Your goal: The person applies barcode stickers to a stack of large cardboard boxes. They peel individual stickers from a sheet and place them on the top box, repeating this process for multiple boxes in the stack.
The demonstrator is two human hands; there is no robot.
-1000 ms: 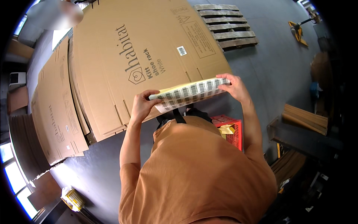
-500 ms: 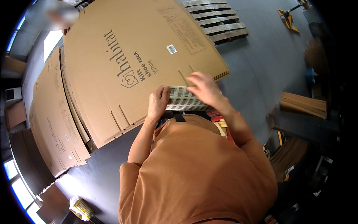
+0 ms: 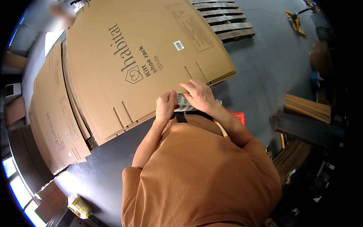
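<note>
A sheet of small barcode labels (image 3: 182,101) is held low in front of me, beside the near edge of a stack of flat cardboard boxes (image 3: 102,64). My left hand (image 3: 166,106) is closed on the sheet's left end, the fingers curled over it. Over the rest of the sheet lies my right hand (image 3: 199,96), its fingers bent and pointing left, the thumb close to the labels. Whatever is between those fingertips is too small to make out. The top box has printing and one white barcode label (image 3: 179,45) stuck on it.
A second stack of flat boxes (image 3: 56,125) lies to the left. Beyond the main stack is a wooden pallet (image 3: 230,24); a yellow pallet truck (image 3: 297,24) stands far right. A red crate (image 3: 238,116) shows behind my right forearm. At the upper left is another person (image 3: 49,15).
My right hand has come down and left, from above the sheet to onto it, covering most of the labels. My left hand keeps its hold. The view has shifted slightly.
</note>
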